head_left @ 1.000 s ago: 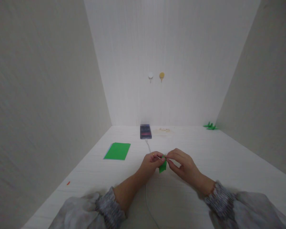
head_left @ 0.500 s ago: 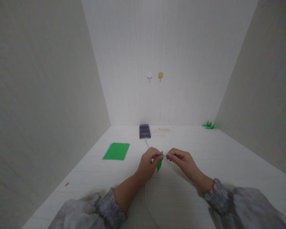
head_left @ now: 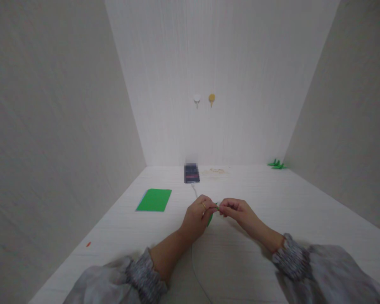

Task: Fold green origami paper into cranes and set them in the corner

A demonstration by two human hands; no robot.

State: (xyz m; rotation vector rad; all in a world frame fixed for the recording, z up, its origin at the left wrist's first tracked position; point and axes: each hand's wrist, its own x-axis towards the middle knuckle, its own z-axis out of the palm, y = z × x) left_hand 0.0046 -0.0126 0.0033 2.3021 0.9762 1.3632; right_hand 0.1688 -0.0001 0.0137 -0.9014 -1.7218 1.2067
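Observation:
A small folded piece of green paper [head_left: 210, 218] is held above the white table [head_left: 272, 211], near its middle. My left hand [head_left: 196, 215] grips it with closed fingers; a ring shows on one finger. My right hand [head_left: 236, 210] pinches the paper's upper tip from the right. Most of the paper is hidden behind my left fingers.
A flat stack of green paper sheets [head_left: 154, 200] lies to the left. A dark phone [head_left: 191, 173] stands at the back wall with a white cable [head_left: 194, 257] running toward me. Folded green paper figures [head_left: 275, 164] sit at the far right corner. Two wall hooks [head_left: 204, 99]; a red speck [head_left: 88, 244].
My hands have drawn a little closer together and the paper has turned, so less green shows below my left fingers. The view has tilted slightly.

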